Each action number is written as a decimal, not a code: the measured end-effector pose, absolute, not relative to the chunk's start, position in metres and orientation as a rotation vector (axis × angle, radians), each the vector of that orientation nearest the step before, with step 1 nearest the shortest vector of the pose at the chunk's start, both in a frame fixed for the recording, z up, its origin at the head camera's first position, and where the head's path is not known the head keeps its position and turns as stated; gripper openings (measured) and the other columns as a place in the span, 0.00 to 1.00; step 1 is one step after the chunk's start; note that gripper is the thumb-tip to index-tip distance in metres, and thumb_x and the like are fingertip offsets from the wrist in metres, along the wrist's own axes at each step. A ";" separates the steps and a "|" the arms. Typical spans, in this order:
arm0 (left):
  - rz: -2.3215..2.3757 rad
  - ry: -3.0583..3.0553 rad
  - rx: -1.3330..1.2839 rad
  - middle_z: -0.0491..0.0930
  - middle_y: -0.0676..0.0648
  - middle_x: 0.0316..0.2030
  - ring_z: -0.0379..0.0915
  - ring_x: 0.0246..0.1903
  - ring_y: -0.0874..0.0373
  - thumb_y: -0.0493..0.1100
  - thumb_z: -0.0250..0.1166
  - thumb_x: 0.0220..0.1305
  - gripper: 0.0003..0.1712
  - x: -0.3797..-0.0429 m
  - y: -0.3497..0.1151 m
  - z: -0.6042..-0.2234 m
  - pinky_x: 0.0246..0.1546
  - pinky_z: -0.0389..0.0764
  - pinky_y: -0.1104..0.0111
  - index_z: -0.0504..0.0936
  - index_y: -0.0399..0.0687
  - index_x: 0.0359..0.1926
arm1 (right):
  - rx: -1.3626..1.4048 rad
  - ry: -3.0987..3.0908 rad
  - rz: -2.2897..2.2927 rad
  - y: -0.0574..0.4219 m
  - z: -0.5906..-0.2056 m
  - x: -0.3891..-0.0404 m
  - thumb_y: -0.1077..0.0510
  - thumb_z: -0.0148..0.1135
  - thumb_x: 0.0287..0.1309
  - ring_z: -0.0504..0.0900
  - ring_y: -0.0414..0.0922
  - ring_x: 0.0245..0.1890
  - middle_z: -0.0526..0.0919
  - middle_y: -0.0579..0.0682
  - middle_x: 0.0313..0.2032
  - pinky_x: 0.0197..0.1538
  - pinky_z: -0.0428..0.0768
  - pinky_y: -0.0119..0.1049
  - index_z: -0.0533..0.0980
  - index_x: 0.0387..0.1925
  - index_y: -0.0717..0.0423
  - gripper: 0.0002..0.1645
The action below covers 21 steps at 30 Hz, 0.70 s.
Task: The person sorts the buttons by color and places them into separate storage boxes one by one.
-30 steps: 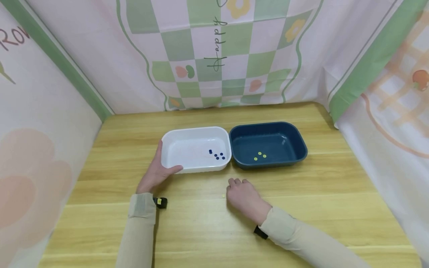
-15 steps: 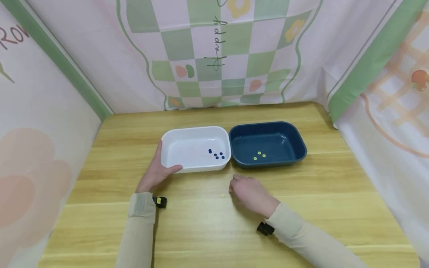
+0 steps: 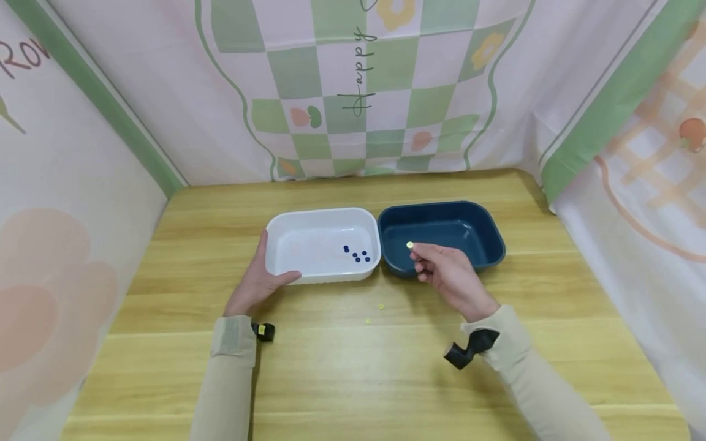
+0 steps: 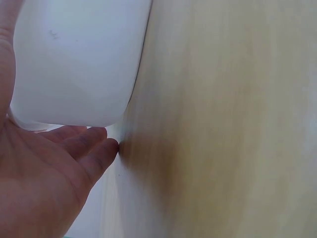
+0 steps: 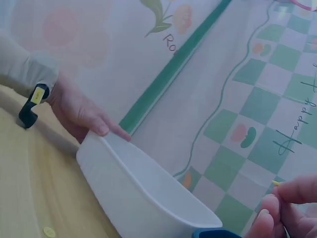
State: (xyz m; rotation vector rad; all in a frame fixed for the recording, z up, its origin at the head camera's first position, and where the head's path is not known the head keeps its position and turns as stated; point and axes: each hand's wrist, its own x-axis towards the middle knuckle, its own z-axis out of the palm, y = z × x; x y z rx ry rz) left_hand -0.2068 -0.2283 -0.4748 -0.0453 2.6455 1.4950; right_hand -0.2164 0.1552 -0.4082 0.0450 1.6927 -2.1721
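Observation:
A small yellow button (image 3: 410, 245) is pinched between the thumb and forefinger of my right hand (image 3: 452, 278), over the dark blue tub (image 3: 485, 236). In the right wrist view, the button's edge shows as a yellow sliver at the fingertips. That hand hides the yellow buttons on the tub's floor. My left hand (image 3: 258, 283) holds the near left corner of the white tub (image 3: 309, 245), thumb at its front rim and fingers along its end. Several dark blue buttons (image 3: 357, 260) lie inside the white tub, towards its right end.
Two yellow buttons lie on the wooden table (image 3: 331, 380) in front of the tubs, one nearer button (image 3: 368, 321) and one farther button (image 3: 381, 306). Both tubs stand side by side. Printed cloth (image 3: 342, 79) hangs behind the table and along both sides.
My right hand has risen from the table in front of the tubs and moved right and away from me, over the blue tub, with a yellow button. The left hand has stayed put.

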 end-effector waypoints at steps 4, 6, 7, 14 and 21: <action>1.495 2.645 -0.046 0.33 0.47 0.76 0.36 0.73 0.46 0.55 0.75 0.52 0.72 -0.207 -0.228 -0.474 0.69 0.47 0.46 0.25 0.60 0.76 | 0.068 1.608 -2.226 0.162 -0.407 -0.219 0.55 0.59 0.67 0.75 0.39 0.29 0.81 0.45 0.33 0.31 0.76 0.28 0.82 0.36 0.55 0.09; 1.500 2.642 -0.051 0.33 0.47 0.76 0.37 0.73 0.45 0.55 0.76 0.51 0.72 -0.207 -0.228 -0.475 0.69 0.47 0.46 0.26 0.60 0.76 | 0.089 1.592 -2.239 0.164 -0.406 -0.220 0.55 0.59 0.68 0.75 0.38 0.29 0.80 0.45 0.33 0.31 0.76 0.27 0.82 0.36 0.54 0.09; 1.506 2.640 -0.051 0.34 0.46 0.76 0.38 0.73 0.45 0.55 0.76 0.51 0.73 -0.207 -0.228 -0.475 0.69 0.47 0.46 0.26 0.60 0.76 | 0.098 1.586 -2.245 0.164 -0.406 -0.221 0.54 0.59 0.67 0.75 0.38 0.29 0.80 0.45 0.33 0.31 0.75 0.27 0.81 0.36 0.55 0.09; 1.505 2.640 -0.045 0.33 0.46 0.76 0.36 0.73 0.45 0.56 0.76 0.51 0.73 -0.205 -0.228 -0.478 0.69 0.46 0.45 0.26 0.58 0.76 | 0.182 1.499 -2.315 0.172 -0.406 -0.227 0.54 0.58 0.68 0.74 0.39 0.28 0.78 0.46 0.34 0.31 0.74 0.29 0.79 0.38 0.55 0.09; 1.514 2.638 -0.038 0.33 0.45 0.76 0.37 0.73 0.44 0.56 0.76 0.51 0.73 -0.205 -0.229 -0.478 0.69 0.47 0.45 0.26 0.57 0.76 | 0.284 1.396 -2.387 0.178 -0.404 -0.233 0.54 0.58 0.68 0.73 0.40 0.28 0.76 0.45 0.32 0.31 0.74 0.31 0.78 0.37 0.55 0.08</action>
